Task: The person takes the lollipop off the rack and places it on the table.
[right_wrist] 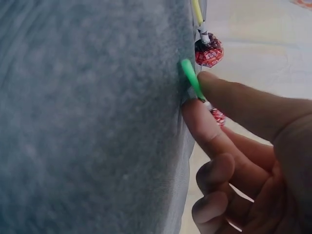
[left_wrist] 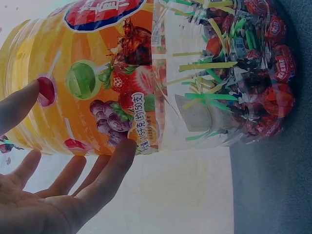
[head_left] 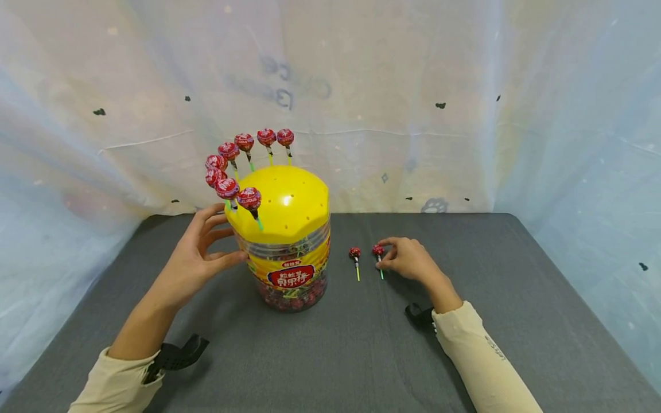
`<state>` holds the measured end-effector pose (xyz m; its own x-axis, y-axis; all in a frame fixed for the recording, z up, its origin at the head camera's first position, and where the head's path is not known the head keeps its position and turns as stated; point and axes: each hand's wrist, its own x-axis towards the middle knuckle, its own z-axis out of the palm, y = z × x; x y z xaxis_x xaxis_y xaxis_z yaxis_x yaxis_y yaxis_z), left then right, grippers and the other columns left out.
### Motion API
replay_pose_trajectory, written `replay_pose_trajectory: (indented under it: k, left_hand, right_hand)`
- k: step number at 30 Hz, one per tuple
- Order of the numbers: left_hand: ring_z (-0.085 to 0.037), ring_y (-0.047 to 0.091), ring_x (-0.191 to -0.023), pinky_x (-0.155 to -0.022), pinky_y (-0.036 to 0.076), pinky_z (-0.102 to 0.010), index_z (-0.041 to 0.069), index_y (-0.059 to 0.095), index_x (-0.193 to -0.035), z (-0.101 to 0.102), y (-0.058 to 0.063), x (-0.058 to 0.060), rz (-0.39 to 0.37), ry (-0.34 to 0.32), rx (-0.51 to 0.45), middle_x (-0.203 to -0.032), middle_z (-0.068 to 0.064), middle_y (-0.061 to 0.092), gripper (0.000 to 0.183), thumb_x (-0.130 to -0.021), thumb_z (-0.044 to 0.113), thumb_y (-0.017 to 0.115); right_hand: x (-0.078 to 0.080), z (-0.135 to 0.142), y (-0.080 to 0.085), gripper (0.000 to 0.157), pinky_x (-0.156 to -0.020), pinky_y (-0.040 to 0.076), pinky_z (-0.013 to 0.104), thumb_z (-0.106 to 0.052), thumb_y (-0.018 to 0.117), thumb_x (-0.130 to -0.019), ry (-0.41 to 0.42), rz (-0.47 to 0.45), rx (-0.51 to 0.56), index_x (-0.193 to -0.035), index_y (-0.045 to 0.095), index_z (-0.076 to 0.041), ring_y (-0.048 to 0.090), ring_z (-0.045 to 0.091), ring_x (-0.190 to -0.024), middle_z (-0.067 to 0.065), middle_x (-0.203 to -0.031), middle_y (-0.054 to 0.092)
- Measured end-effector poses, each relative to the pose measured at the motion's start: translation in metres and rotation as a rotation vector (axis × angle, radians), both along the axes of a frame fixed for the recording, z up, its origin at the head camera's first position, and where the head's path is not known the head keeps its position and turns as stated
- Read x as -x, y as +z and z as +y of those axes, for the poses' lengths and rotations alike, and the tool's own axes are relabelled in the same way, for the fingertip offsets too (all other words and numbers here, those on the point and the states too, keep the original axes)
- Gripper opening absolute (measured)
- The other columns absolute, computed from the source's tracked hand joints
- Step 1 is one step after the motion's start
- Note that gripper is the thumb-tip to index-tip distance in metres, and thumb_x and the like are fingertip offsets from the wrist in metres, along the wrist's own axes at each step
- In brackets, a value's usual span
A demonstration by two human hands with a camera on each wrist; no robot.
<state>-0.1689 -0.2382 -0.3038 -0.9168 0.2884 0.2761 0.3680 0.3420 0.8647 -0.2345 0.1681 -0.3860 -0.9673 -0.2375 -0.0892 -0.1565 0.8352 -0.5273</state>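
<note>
Pinches a green-stick lollipop (head_left: 378,250) in the right grip (head_left: 410,261), closed down to thumb and index finger on either side of the stick, close under the red wrapper. Bends the other fingers inward, free of the candy. Points the green stick end toward the near side of the grey bench (head_left: 351,355); cannot tell whether touching the cloth or just above it. Just to the left, near but apart, on the bench: a yellow-stick lollipop (head_left: 354,253), wrapped end away.

Spreads the left grip (head_left: 192,258) wide against the left side of the big clear jar (head_left: 289,276), touching with fingertips and extended thumb, without closing round it. Upright on the bench, left of both loose lollipops, with a heap of wrapped candies (left_wrist: 280,95) at the bottom. Capped with a pierced yellow lid (head_left: 289,198). Stuck into it, in a curve along the far and left edges: eight red lollipops (head_left: 244,141), heads up.

Behind, pale plastic sheeting (head_left: 361,69) with small dark marks. On both arms, cream sleeves (head_left: 485,358); at the wrists, black straps (head_left: 181,353).
</note>
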Motion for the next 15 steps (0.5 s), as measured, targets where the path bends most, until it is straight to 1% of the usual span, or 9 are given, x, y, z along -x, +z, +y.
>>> replay_pose_trajectory:
  k: [3,10,15]
  left_hand:
    - [-0.02,0.043,-0.129,-0.086,0.055,-0.019,0.031,0.021,-0.157,0.0002,0.0004,0.0001,-0.001,0.0,-0.001,-0.154,-0.014,0.032,0.085,-0.092,0.006,0.07]
    - [-0.017,0.043,-0.128,-0.086,0.054,-0.018,0.03,0.021,-0.157,-0.0004,0.0008,-0.0002,-0.001,0.001,-0.001,-0.153,-0.014,0.033,0.085,-0.092,0.005,0.07]
    - [-0.022,0.042,-0.13,-0.086,0.054,-0.018,0.03,0.02,-0.157,-0.0004,0.0013,-0.0001,-0.01,0.002,0.001,-0.153,-0.015,0.032,0.085,-0.092,0.005,0.07]
  right_hand:
    - [0.0006,0.0011,-0.0005,0.054,-0.06,0.047,0.027,-0.023,0.078,-0.086,0.003,-0.014,-0.005,-0.134,0.061,-0.006,0.062,0.008,-0.068,0.001,-0.09,0.077]
    - [0.0016,0.0023,-0.0007,0.057,-0.061,0.047,0.027,-0.023,0.078,-0.086,0.02,-0.032,0.003,-0.137,0.059,-0.005,0.062,0.008,-0.069,0.001,-0.092,0.077]
    - [0.0016,0.0036,0.0002,0.059,-0.063,0.047,0.027,-0.024,0.079,-0.086,0.018,-0.033,-0.005,-0.138,0.058,-0.007,0.062,0.008,-0.071,0.0,-0.093,0.077]
